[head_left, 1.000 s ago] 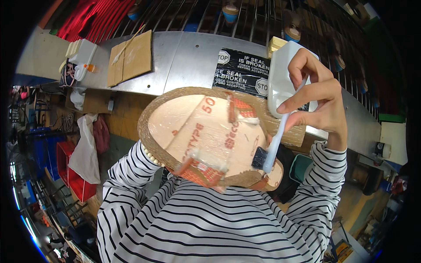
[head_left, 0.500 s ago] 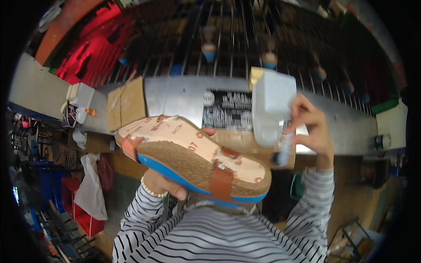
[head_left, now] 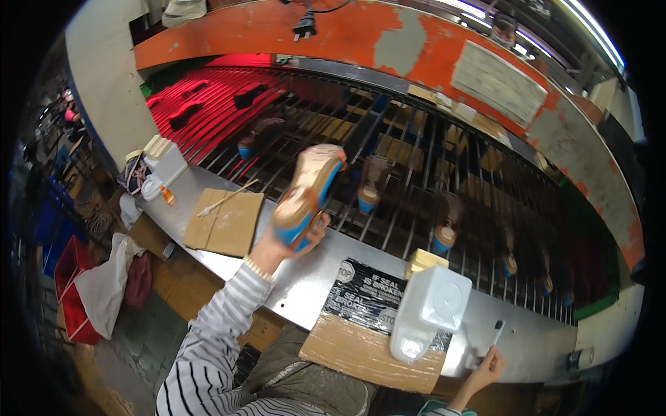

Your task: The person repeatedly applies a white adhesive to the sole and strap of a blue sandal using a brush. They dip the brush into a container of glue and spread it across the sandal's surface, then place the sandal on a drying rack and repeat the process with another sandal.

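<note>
My left hand [head_left: 274, 246] is closed round the heel or toe end, I cannot tell which, of a sandal [head_left: 305, 191] with a pale top, a cork-brown side and a blue sole. The sandal is held tilted over the near edge of a slatted metal conveyor [head_left: 340, 222]. Low on the right, my right hand [head_left: 488, 367] pinches a slim brush [head_left: 499, 334] with a dark tip, held upright above the metal ledge. Left of that hand stands a white plastic container [head_left: 437, 301] on a cardboard sheet [head_left: 371, 350] partly covered in black printed film.
More blue-soled sandals [head_left: 444, 232] lie along the conveyor, whose left end glows red. An orange beam [head_left: 333, 38] with a hanging plug [head_left: 304, 26] spans the far side. On the ledge's left, a thin stick [head_left: 225, 200] rests on cardboard [head_left: 225, 229], beside a white container [head_left: 165, 163].
The sandal has gone from in front of my body out over the conveyor in my left hand. My right hand, with the brush, has moved away from the white container. The view has tilted up.
</note>
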`<state>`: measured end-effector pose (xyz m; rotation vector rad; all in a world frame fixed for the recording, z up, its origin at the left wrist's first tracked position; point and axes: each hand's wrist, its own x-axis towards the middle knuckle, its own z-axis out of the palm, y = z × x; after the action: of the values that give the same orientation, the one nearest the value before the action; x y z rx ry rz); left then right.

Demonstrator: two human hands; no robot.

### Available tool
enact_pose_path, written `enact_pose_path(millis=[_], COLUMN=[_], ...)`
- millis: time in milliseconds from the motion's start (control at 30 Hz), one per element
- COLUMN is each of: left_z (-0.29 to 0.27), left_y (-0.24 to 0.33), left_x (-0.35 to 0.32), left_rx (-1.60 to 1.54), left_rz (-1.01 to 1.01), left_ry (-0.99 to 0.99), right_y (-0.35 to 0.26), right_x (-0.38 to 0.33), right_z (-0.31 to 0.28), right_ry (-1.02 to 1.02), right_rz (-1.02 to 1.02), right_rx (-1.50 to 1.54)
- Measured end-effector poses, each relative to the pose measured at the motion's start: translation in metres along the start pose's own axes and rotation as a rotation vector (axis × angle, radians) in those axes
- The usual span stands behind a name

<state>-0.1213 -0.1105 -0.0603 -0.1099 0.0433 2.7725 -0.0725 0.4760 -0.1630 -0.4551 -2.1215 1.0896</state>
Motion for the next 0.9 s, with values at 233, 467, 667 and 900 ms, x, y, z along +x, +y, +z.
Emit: enact_pose_path(millis=[233,467,667,900], left_z=[-0.042,-0.077,-0.036,-0.020], left_y=[0.123,0.160,0.153,0.186], left_x=[0.118,0.123,0.091,0.200], left_rx=[0.065,-0.012,1.251,1.218], left_rz=[0.345,0.852,0.569,0.665], left_ry=[0.425,0.781,0.904,0.952], right_y=[0.036,0.075,0.093,0.003], right_x=[0.005,0.010,0.016,-0.005], right_z=[0.014,-0.012,-0.013,0.009], right_ry=[-0.041,-0.120,-0.157,-0.140], right_rz=[-0.269,-0.916,-0.584,-0.083], right_rx=[-0.115,-0.755,-0.455,-0.084])
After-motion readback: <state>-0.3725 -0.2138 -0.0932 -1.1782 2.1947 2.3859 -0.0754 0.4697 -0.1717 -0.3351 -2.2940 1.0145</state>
